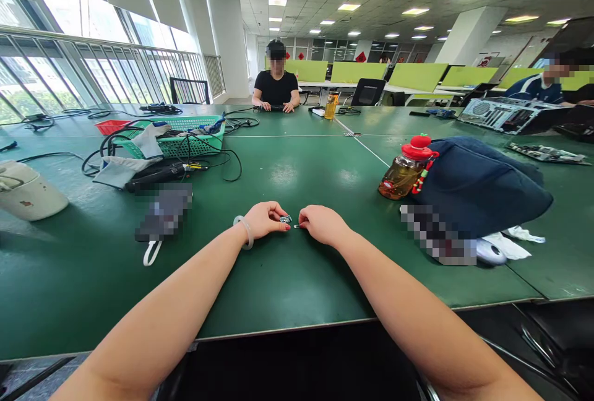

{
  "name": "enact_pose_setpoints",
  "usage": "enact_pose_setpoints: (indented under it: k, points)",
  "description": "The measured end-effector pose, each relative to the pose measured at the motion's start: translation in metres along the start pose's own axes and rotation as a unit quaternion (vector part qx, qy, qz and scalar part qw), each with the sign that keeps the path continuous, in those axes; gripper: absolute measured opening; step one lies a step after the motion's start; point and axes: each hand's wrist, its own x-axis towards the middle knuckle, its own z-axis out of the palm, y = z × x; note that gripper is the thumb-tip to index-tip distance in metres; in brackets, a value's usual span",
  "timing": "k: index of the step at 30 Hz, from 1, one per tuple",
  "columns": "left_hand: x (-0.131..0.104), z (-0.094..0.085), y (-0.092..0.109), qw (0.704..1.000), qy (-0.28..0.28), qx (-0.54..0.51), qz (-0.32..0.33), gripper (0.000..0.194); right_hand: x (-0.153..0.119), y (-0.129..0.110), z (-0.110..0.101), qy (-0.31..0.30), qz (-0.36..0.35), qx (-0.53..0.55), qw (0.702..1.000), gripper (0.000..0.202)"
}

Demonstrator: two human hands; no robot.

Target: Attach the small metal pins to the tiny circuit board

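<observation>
Over the middle of the green table (278, 289), my left hand (265, 220) pinches a small metallic piece (285, 219) between thumb and fingers. A pale ring-shaped bracelet circles that wrist. Just to the right, my right hand (320, 223) has its thumb and index finger closed on a tiny silvery part (297, 226). A narrow gap separates the two pieces. Both are too small to identify.
On the left are a green basket (197, 144) with cables and gloves, a dark pouch (164, 212) and a white container (30, 194). Rightward stand a red-lidded bottle (399, 172), a navy bag (487, 187) and a mouse (490, 252). Two people sit beyond.
</observation>
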Motion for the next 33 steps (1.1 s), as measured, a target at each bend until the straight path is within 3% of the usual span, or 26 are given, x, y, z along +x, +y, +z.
enact_pose_setpoints:
  k: [5,8,11,15,20,28,33]
  points:
    - [0.0,0.001,-0.001,1.0,0.002,0.018,0.007,0.031,0.001,0.001,0.0,0.02,0.012,-0.003,1.0,0.01]
    - [0.0,0.001,-0.001,0.999,0.01,0.03,0.009,0.032,0.001,0.0,-0.006,0.064,0.023,0.031,0.997,0.012]
    - [-0.001,0.002,0.0,0.999,0.011,0.031,0.007,0.032,-0.001,-0.005,-0.009,0.1,-0.012,0.087,0.991,0.01]
    - [-0.001,0.002,-0.001,0.999,0.009,0.03,0.015,0.033,-0.003,-0.014,-0.007,0.108,-0.065,0.086,0.988,0.011]
    - [0.0,0.002,-0.002,1.0,0.0,0.023,0.021,0.034,-0.004,-0.018,-0.003,0.101,-0.078,0.055,0.99,0.014]
    - [-0.001,0.003,0.0,1.0,-0.001,0.016,0.024,0.033,-0.004,-0.02,-0.002,0.091,-0.061,0.029,0.993,0.016]
    - [-0.001,0.001,0.001,0.999,0.024,-0.014,0.026,0.03,-0.004,-0.019,-0.004,0.12,-0.038,0.061,0.99,0.015]
